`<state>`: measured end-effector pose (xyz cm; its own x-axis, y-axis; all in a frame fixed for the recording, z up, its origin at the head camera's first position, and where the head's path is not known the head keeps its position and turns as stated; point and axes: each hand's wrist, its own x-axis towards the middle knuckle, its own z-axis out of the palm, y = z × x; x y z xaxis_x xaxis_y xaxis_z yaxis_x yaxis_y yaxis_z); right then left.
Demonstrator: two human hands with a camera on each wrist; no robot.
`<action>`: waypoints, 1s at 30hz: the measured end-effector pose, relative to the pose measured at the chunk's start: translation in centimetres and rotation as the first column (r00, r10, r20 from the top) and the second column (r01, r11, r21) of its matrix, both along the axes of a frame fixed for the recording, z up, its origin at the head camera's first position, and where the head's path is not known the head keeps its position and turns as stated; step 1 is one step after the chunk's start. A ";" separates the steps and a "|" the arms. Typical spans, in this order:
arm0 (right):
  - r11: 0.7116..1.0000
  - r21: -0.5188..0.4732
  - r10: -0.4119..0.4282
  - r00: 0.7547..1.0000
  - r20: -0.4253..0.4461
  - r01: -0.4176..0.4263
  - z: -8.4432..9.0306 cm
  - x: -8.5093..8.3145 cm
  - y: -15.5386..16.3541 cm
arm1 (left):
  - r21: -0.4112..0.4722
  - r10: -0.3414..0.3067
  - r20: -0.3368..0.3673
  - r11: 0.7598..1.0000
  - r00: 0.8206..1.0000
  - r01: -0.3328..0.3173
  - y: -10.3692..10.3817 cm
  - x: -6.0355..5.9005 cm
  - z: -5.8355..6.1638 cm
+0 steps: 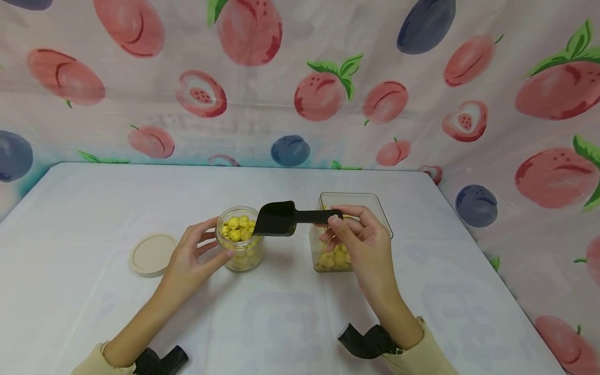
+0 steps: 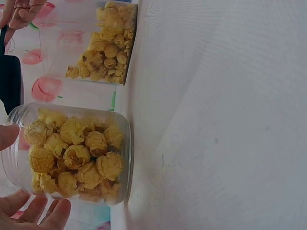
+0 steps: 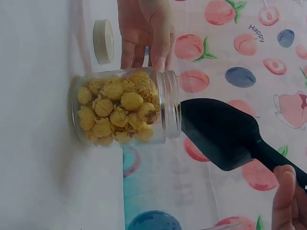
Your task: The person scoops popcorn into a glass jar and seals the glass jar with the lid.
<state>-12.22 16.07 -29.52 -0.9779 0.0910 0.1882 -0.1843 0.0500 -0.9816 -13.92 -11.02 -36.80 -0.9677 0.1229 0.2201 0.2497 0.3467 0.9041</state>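
A clear jar [image 2: 76, 155] full of yellow popcorn stands on the table, its mouth uncovered. My left hand [image 1: 197, 249] grips it from the left, thumb on the near side and fingers behind. In my right hand [image 1: 367, 242] the thumb and fingers pinch the handle of a black scoop [image 1: 276, 219]. The scoop's blade tips down at the jar's rim, as the right wrist view shows too; its inside is hidden there. Partly behind my right hand stands a clear square container [image 1: 320, 255] with popcorn at its bottom.
A cream round lid [image 1: 152, 254] lies on the white table [image 1: 286, 317], left of the jar. A fruit-printed cloth [image 1: 262, 114] hangs behind and along the right side. Each wrist bears a black camera mount [image 1: 367, 341].
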 end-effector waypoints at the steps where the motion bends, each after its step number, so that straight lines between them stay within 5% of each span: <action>1: 1.000 0.000 -0.012 1.000 -0.007 0.012 0.0 0.0 0.0 | -0.003 -0.001 0.003 1.000 1.000 0.001 0.0 0.0 0.0; 9: 0.993 -0.068 -0.103 0.992 -0.079 0.097 0.4 -0.1 0.5 | -0.020 -0.007 0.014 1.000 1.000 0.007 0.0 0.0 0.5; 14: 0.982 -0.158 -0.127 0.984 -0.125 0.107 0.9 -0.4 1.4 | -0.042 0.028 -0.066 0.999 0.997 -0.031 -0.1 0.2 0.5; 22: 0.948 -0.283 -0.197 0.967 -0.164 0.145 2.0 -0.7 3.3 | -0.096 0.079 -0.307 0.989 0.948 -0.114 0.9 1.2 1.4; 30: 0.926 -0.278 -0.315 0.927 -0.202 0.255 2.4 -1.4 5.4 | -0.123 -0.067 -0.409 0.992 0.910 0.018 3.0 2.0 2.8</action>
